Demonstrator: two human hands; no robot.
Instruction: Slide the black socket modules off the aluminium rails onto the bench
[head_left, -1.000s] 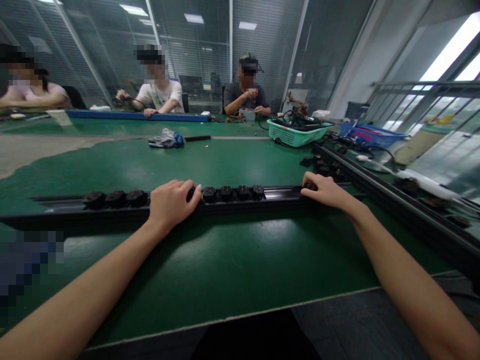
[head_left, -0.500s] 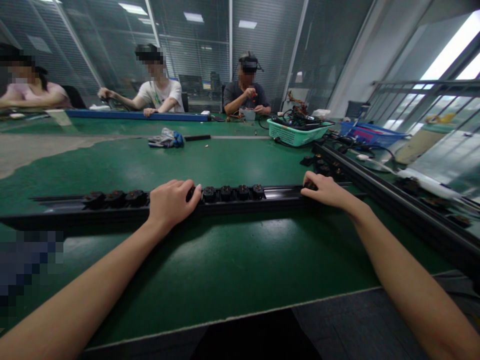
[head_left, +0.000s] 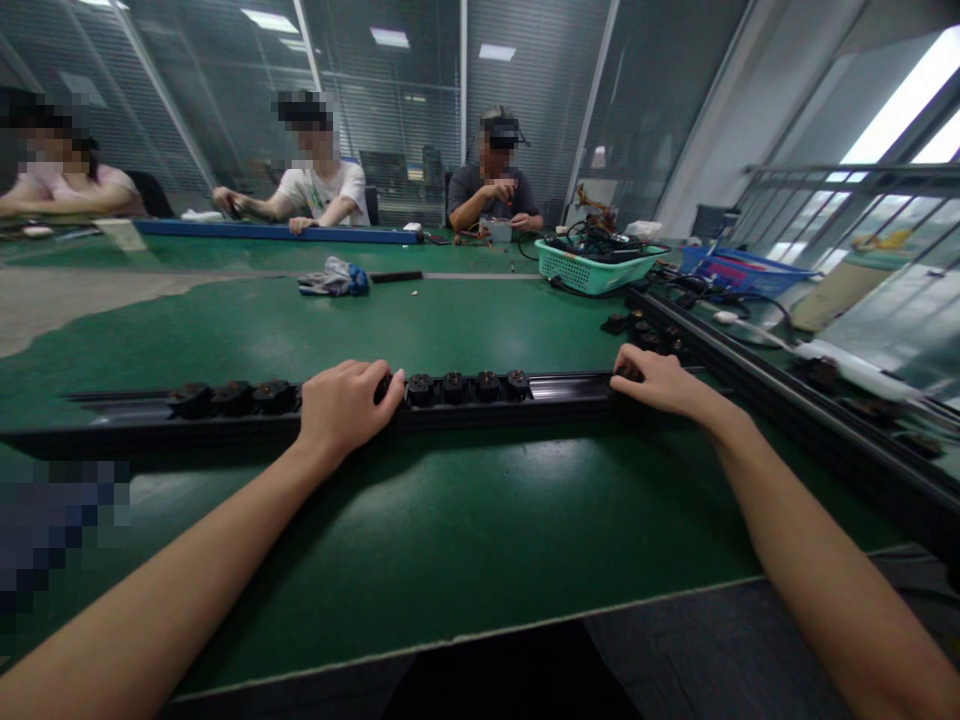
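A long black channel rail (head_left: 465, 415) lies across the table with its open side up. Several round black socket modules (head_left: 452, 386) with copper-coloured contacts sit in a row along it. Around one of these modules, left of the rail's middle, my left hand (head_left: 346, 402) is closed, its fingers over the far side and thumb in front. My right hand (head_left: 656, 380) is curled around another black module (head_left: 627, 373) at the rail's right part, mostly hidden by the fingers. Between the last module of the row and my right hand, a stretch of bare channel shows.
A second long black rail (head_left: 757, 395) slants along the right, with loose modules (head_left: 652, 332) beside it. Behind stand a green basket (head_left: 592, 272) of cables and a blue basket (head_left: 739, 268). Gloves (head_left: 334, 278) lie mid-table. Several people sit opposite, near a blue bar (head_left: 277, 232).
My right hand has shifted slightly to the right along the rail with the module in it. My left hand stays in place on its module.
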